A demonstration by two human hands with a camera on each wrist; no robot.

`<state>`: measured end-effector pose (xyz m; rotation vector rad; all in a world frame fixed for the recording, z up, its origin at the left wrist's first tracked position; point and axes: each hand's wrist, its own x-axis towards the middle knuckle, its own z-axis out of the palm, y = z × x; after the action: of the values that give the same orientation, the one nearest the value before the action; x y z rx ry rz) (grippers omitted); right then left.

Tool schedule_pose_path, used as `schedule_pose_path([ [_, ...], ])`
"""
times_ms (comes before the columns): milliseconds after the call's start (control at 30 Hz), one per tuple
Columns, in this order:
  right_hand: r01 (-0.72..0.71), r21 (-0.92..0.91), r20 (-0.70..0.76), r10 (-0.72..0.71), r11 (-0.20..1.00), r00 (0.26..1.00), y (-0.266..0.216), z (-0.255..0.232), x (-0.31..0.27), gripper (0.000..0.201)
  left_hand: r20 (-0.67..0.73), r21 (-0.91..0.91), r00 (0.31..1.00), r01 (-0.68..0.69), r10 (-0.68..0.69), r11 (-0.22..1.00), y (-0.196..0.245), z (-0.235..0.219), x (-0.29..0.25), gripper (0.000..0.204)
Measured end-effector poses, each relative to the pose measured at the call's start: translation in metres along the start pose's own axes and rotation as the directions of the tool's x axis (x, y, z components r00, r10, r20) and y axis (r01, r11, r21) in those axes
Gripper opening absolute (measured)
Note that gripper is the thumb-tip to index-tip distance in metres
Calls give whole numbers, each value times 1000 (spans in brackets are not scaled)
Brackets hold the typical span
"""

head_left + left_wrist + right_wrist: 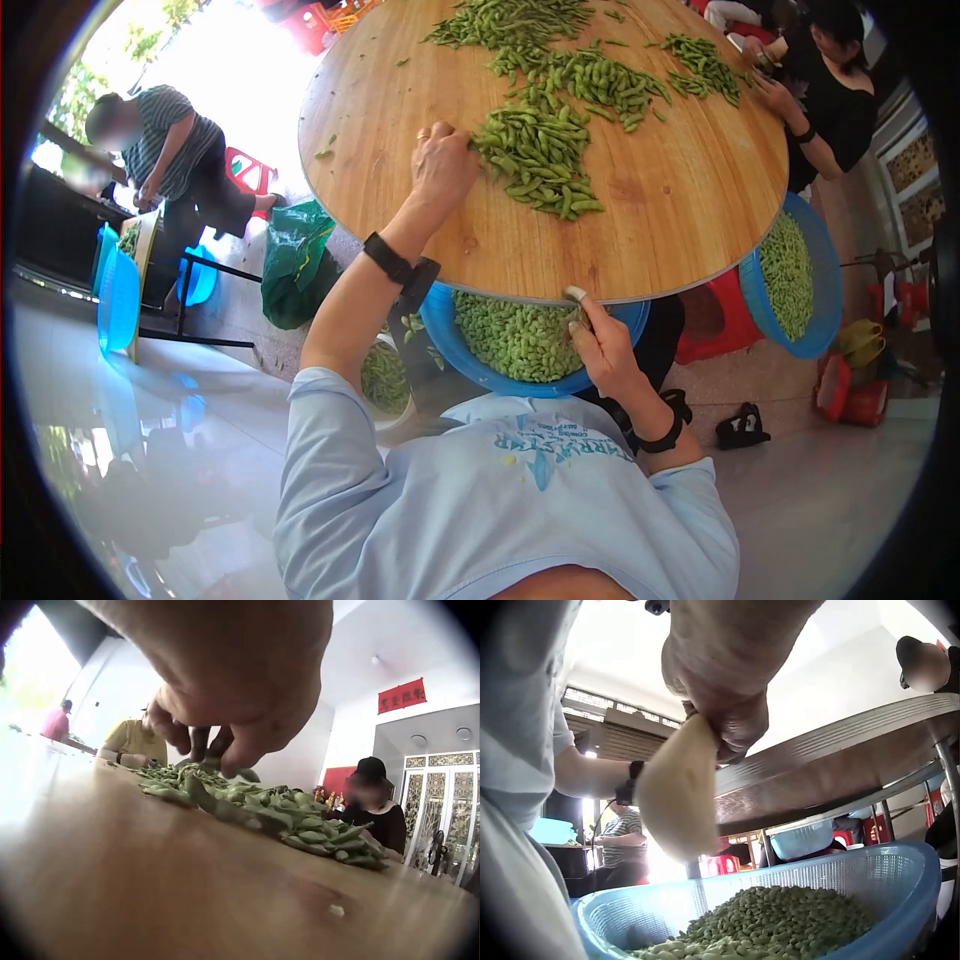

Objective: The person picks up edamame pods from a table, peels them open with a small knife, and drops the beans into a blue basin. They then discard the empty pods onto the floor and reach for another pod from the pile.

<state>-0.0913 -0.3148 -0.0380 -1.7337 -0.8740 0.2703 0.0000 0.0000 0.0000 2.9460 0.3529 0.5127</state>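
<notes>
A loose heap of edamame pods (540, 160) lies on the round wooden table (390, 110). At the heap's left edge my left hand (444, 165) has its fingers curled down among the pods, pinching at them. The left wrist view shows the fingertips (238, 759) right at a pod. My right hand (608, 350) is by the near table edge, above a blue basket (436, 320) of shelled beans (515, 335). A smooth cream-coloured piece (679, 791) juts from its curled fingers; I cannot tell whether it is worn or gripped.
More pods (520, 25) lie farther back. A person in black (835, 100) works at the table's right, beside another blue basket (824, 270) of beans. At lower left stand a pale bucket (388, 385) of green pods or husks and a green bag (295, 265). Sandals (742, 427) lie on the floor.
</notes>
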Motion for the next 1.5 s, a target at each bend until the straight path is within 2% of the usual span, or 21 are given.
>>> schedule_pose_path([
  [67, -168, 315, 15, 172, 934, 985, -5, 4, 6, 42, -319, -41, 938, -155, 134, 987, -7, -3, -9, 17],
  [100, -159, 331, 2, 168, 930, 986, -5, -1, 8, 42, -315, -26, 937, -169, 152, 985, 2, -5, -15, 17],
  [167, -214, 648, 38, 249, 731, 968, -18, -5, 19, 41, -18, -591, 999, -51, 50, 805, 19, -21, -40, 16],
  [233, -201, 687, 21, 257, 698, 966, -17, -4, 29, 41, 306, -882, 948, 247, 87, 402, 46, -37, -70, 19],
  [267, -190, 726, 17, 259, 661, 966, -16, -3, 33, 41, 313, -883, 944, 251, 101, 396, 56, -45, -83, 19],
  [333, -214, 788, 63, 271, 577, 961, -14, 1, 37, 42, 560, -827, 801, 527, 212, 196, 70, -56, -103, 20],
  [500, -278, 928, 231, 204, 247, 952, -15, 2, 32, 40, 569, -821, 772, 554, 283, 140, 75, -46, -126, 18],
  [700, -277, 930, 228, 212, 241, 950, -16, 7, 28, 36, 491, -869, 829, 449, 267, 207, 71, -41, -134, 17],
  [867, -261, 899, 175, 260, 351, 950, -22, 9, 28, 33, 289, -927, 916, 196, 279, 319, 72, -35, -138, 17],
  [1000, -264, 905, 146, 341, 332, 929, -20, 12, 29, 30, 272, -945, 916, 197, 294, 260, 63, -22, -140, 17],
  [1033, -265, 904, 147, 339, 335, 929, -18, 12, 27, 30, 443, -882, 828, 472, 345, 0, 57, -21, -135, 17],
  [1067, -285, 933, 221, 275, 219, 936, -13, 10, 26, 30, 560, -681, 702, 693, 440, -238, 54, -20, -132, 18],
  [1100, -311, 945, 287, 199, 103, 937, -9, 7, 26, 30, 555, -685, 707, 687, 438, -240, 53, -20, -131, 18],
  [1200, -384, 923, 386, 134, -36, 913, -2, 5, 25, 28, 527, -431, 601, 798, 601, -420, 52, -19, -133, 18],
  [1267, -371, 927, 373, 200, -46, 906, -5, 4, 28, 24, 553, -324, 548, 835, 628, -444, 53, -17, -132, 17],
  [1300, -357, 932, 359, 265, -58, 895, -7, 4, 30, 21, 548, -331, 555, 831, 625, -448, 55, -15, -132, 17],
  [1333, -363, 930, 364, 257, -53, 895, -8, 4, 31, 21, 382, -868, 815, 478, 436, -133, 59, -11, -133, 16],
  [1367, -369, 929, 358, 316, -26, 879, -10, 4, 31, 18, 43, -946, 928, -81, 370, 314, 62, -10, -133, 16],
  [1400, -378, 926, 351, 371, 0, 860, -12, 6, 30, 14, 33, -942, 932, -92, 362, 323, 65, -16, -134, 16],
  [1467, -404, 915, 380, 359, -9, 853, -14, 12, 33, 13, -100, -497, 849, -494, 519, 713, 63, -40, -137, 18],
  [1500, -401, 916, 378, 389, -26, 840, -14, 14, 32, 12, -114, -468, 858, -491, 501, 735, 63, -43, -140, 18],
])
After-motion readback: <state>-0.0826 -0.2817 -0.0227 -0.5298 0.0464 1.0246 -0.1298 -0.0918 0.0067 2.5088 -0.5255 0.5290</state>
